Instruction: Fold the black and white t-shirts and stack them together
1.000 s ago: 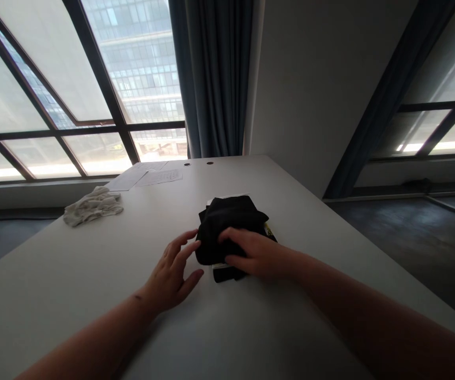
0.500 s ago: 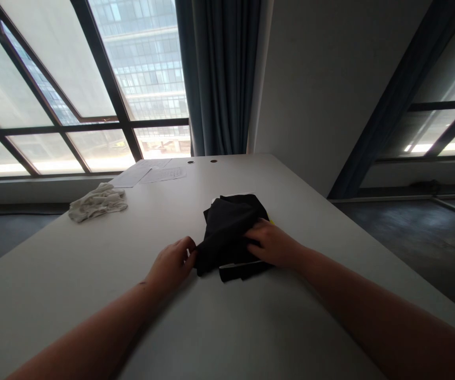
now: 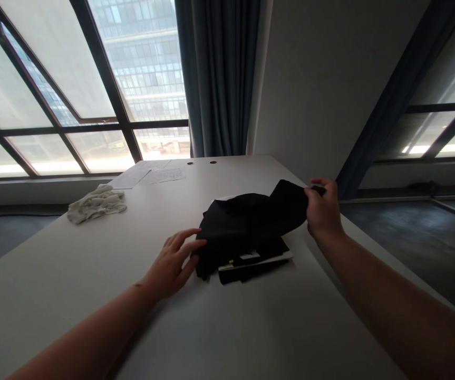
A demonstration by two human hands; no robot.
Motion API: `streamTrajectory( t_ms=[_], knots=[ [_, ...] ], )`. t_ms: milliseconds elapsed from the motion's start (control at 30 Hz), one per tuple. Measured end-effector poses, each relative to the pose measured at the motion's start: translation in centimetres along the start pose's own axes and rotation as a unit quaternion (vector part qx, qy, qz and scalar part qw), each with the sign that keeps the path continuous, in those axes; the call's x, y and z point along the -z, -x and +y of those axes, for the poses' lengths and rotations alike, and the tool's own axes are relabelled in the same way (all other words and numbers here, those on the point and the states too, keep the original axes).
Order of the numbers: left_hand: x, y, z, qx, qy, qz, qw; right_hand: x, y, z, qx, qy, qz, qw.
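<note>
A black cloth [image 3: 231, 221] lies bunched on the white table [image 3: 164, 332], its right part raised off the surface. My right hand [image 3: 322, 208] pinches the raised right end between thumb and fingers. At the cloth's left edge, my left hand [image 3: 175, 261] has its fingers spread, the fingertips touching the fabric. Under the near side of the cloth is a flat black item with a white edge [image 3: 257, 264], bearing a small yellow spot; most of it is hidden by the cloth.
A crumpled whitish cloth [image 3: 96, 204] lies at the table's left edge. Paper sheets [image 3: 164, 175] are at the far left corner, near two round holes in the tabletop. Beyond stand windows, a blue curtain [image 3: 221, 79] and a wall.
My right hand has moved right and up, pulling the cloth's end out to the right. My left hand's fingers have opened from their hold on the left edge. More of the white-edged item shows.
</note>
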State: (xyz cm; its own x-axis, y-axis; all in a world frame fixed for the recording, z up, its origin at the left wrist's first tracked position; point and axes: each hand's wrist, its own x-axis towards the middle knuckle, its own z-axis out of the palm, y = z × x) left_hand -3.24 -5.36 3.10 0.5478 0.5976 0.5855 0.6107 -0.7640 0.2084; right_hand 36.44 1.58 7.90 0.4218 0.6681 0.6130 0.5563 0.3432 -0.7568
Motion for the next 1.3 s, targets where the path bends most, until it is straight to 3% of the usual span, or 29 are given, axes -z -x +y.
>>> streamTrajectory(
  t_ms=[67,100,167,200,233,300,400,467,533,600,700,767,833,900,933,967,1000,1100,1133,1200,1300],
  knots=[
    [-0.3,0.0,1.2,-0.056,-0.02,-0.048,0.997,0.5,1.0,-1.9,0.146,0.079,-0.027,0.986],
    [-0.5,0.0,1.5,-0.052,-0.03,-0.057,0.997,0.4,1.7,-2.9,0.217,0.112,-0.075,0.967],
    [-1.0,0.0,1.3,-0.002,-0.042,-0.052,0.998,-0.3,3.4,-4.3,0.316,0.161,-0.229,0.907],
    [-1.2,0.1,0.9,0.034,-0.043,-0.043,0.998,-0.9,4.1,-4.6,0.33,0.18,-0.298,0.877],
    [-1.3,0.2,0.2,0.079,-0.039,-0.031,0.996,-1.5,4.8,-4.6,0.326,0.199,-0.349,0.856],
    [-1.2,0.4,-1.6,0.194,-0.023,0.001,0.981,-2.4,5.6,-3.9,0.285,0.245,-0.386,0.842],
    [-0.6,0.8,-4.7,0.356,-0.015,0.038,0.934,-2.9,5.7,-2.4,0.218,0.3,-0.354,0.858],
    [-0.4,1.0,-6.7,0.395,-0.019,0.025,0.918,-2.8,5.2,-1.9,0.199,0.307,-0.341,0.866],
    [-0.5,1.2,-8.0,0.373,-0.021,0.036,0.927,-2.6,4.9,-2.2,0.214,0.294,-0.334,0.87],
    [-0.7,1.1,-8.3,0.325,-0.022,0.085,0.942,-2.3,5.0,-3.3,0.259,0.256,-0.34,0.867],
    [-0.4,0.8,-6.8,0.241,-0.033,0.142,0.96,-1.5,5.9,-6.2,0.318,0.145,-0.431,0.832],
    [0.1,0.7,-5.0,0.151,-0.039,0.125,0.98,-0.7,6.8,-8.5,0.301,0.064,-0.542,0.782],
    [0.4,0.5,-3.1,0.037,-0.031,0.06,0.997,0.2,7.6,-10.6,0.267,0.0,-0.652,0.71],
    [0.4,0.5,-1.4,-0.036,-0.006,-0.018,0.999,0.7,8.1,-12.0,0.248,-0.045,-0.724,0.642],
    [0.2,0.5,-0.8,-0.055,0.011,-0.057,0.997,0.8,8.2,-12.3,0.246,-0.06,-0.739,0.625],
    [0.0,0.5,-0.2,-0.063,0.027,-0.094,0.993,0.7,8.2,-12.2,0.246,-0.066,-0.736,0.627],
    [-0.1,0.5,0.2,-0.063,0.04,-0.128,0.989,0.5,8.1,-11.9,0.247,-0.058,-0.717,0.65],
    [-0.3,0.3,0.7,-0.027,0.054,-0.198,0.978,-0.8,7.5,-9.3,0.255,0.074,-0.574,0.774],
    [-0.2,0.2,0.8,-0.002,0.049,-0.208,0.977,-1.3,7.3,-8.2,0.254,0.14,-0.522,0.802],
    [0.0,0.0,0.7,0.05,0.024,-0.225,0.973,-2.2,7.1,-6.1,0.243,0.244,-0.462,0.817],
    [0.1,-0.1,0.5,0.104,-0.036,-0.254,0.961,-3.1,7.2,-4.3,0.237,0.308,-0.417,0.822]
  ],
)
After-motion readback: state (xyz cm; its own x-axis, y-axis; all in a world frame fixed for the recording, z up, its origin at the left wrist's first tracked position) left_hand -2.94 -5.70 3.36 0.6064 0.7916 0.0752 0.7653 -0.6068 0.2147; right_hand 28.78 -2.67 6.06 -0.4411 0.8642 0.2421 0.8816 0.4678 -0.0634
